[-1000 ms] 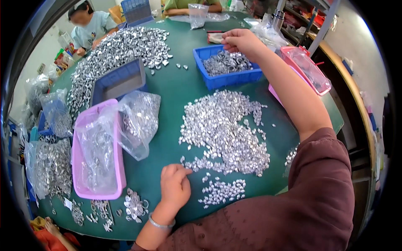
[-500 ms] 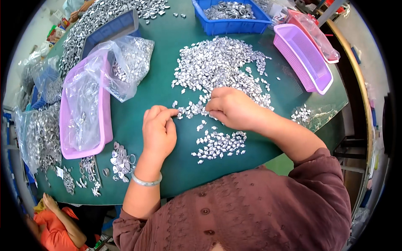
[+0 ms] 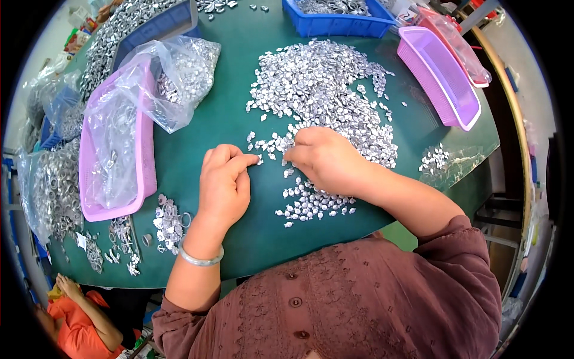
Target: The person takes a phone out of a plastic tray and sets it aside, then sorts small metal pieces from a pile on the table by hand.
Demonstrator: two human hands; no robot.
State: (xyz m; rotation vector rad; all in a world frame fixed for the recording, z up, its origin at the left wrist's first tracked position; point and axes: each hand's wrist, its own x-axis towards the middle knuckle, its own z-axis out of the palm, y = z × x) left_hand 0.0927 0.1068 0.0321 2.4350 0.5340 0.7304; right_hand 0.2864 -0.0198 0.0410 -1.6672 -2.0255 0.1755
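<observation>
Two hands (image 3: 224, 188) rest among perhaps several hundred silver pieces (image 3: 320, 81).

Forearms (image 3: 397, 194) angled inward, left fingers (image 3: 244, 161) loosely curled, right fingers (image 3: 302, 155) bent downward.

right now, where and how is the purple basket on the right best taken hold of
Probably by the middle of the long left rim of the purple basket, coming from the left: the open top leaves that edge free to pinch and the outer wall there is exposed, while the red tray crowds its right side. The right hand is nearer.
</observation>
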